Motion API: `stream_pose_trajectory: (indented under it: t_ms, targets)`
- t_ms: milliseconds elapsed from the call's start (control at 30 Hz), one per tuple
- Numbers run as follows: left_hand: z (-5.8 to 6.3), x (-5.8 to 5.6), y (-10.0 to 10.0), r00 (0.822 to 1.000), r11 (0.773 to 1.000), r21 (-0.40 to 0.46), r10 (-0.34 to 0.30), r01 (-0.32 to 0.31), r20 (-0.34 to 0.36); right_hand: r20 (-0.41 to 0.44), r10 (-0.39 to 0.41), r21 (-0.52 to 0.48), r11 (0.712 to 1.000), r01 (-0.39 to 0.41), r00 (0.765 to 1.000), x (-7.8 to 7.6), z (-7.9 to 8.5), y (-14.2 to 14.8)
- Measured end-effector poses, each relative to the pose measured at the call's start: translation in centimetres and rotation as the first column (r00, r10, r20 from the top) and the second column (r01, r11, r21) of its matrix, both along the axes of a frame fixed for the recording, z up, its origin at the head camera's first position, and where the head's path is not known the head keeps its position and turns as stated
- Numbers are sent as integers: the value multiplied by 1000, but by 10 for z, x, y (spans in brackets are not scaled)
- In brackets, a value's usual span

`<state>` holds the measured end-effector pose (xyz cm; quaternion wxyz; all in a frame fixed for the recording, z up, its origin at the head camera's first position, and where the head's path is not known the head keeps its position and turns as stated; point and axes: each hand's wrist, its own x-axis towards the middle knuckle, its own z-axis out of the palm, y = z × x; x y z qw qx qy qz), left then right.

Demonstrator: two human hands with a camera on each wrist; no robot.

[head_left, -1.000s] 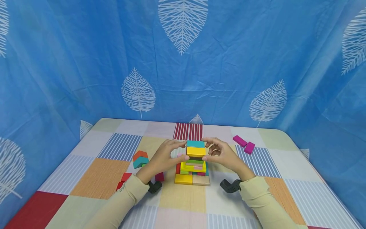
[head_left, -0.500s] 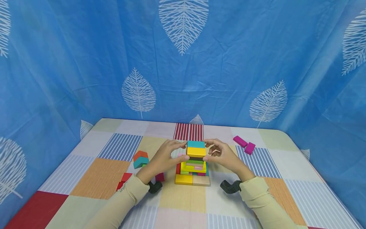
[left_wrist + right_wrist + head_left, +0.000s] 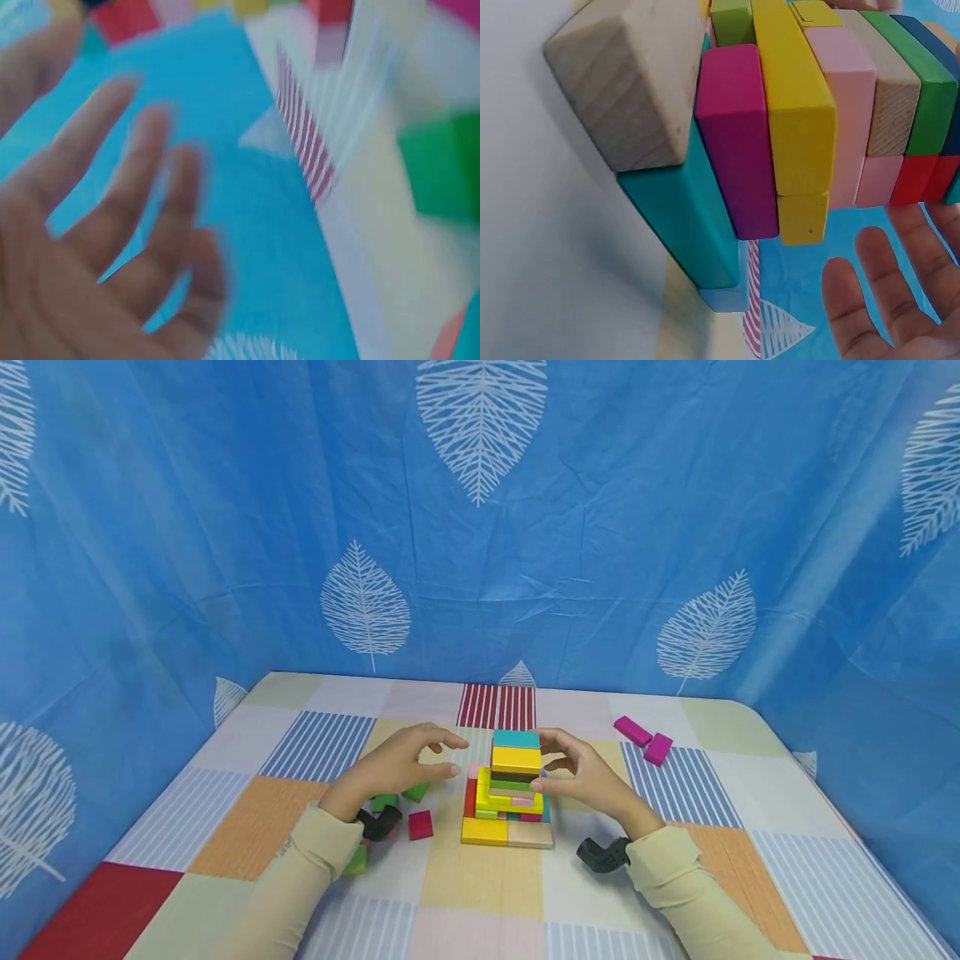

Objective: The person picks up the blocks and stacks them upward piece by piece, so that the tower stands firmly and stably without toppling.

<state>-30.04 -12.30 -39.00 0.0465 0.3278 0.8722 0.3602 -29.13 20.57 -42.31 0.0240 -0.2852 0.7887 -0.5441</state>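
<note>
A tower of coloured wooden blocks (image 3: 516, 760) stands upright mid-table, topped by teal and yellow pieces. To its left, my left hand (image 3: 401, 762) hovers apart from it. Its fingers are spread and hold nothing, and they look blurred in the left wrist view. At the tower's right side is my right hand (image 3: 583, 770), thumb toward the near face and fingertips by the upper layers; whether they touch is hard to tell. From the right wrist, layered blocks (image 3: 802, 112) in yellow, pink, green and bare wood appear close up, with loosely extended fingers (image 3: 889, 262) beside them.
Loose blocks lie under and near the left forearm, among them a green block (image 3: 416, 792), a dark pink block (image 3: 421, 825) and a light green block (image 3: 356, 861). Two magenta blocks (image 3: 632, 731) rest at the back right. A blue curtain (image 3: 585, 527) hangs behind the patchwork tablecloth (image 3: 480, 881).
My left hand has drawn away from the tower to the left, uncovering green blocks near its wrist and covering the orange and teal ones. My right hand and the tower look nearly unchanged.
</note>
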Motion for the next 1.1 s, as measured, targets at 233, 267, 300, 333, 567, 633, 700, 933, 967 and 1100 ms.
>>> stream_pose_trajectory:
  t_ms: [233,267,300,333,567,633,700,933,967,1100]
  targets:
    - [2,-6,-23,993,976,-218,51,-27,104,-3,19,-20,1000,-19,1000,-2,-3,-1]
    - [1,-6,-23,990,967,-248,82,-52,111,0,23,-23,999,-23,1000,-2,-3,-1]
    - [-1,-6,-23,987,957,-280,118,-82,113,2,25,-24,999,-25,1000,-2,-3,-1]
    - [-2,-5,-22,981,944,-309,156,-114,113,4,27,-26,999,-27,1000,-2,-3,-1]
    - [-12,1,-14,965,900,-378,257,-218,55,5,39,-55,998,-39,999,-2,-9,-2]
    - [-13,2,-13,964,901,-370,260,-224,48,12,47,-67,997,-46,999,-1,-12,-2]
    - [-12,2,-12,966,904,-365,256,-225,38,19,54,-78,996,-52,998,-2,-14,-2]
    - [1,6,-3,985,961,-222,157,-168,-66,9,60,-121,991,-58,998,-2,-17,-6]
    - [4,7,-2,986,971,-182,142,-156,-84,5,54,-125,991,-53,999,-2,-17,-6]
    - [10,10,7,977,990,5,139,-140,-160,-14,50,-143,988,-51,999,1,-19,-5]
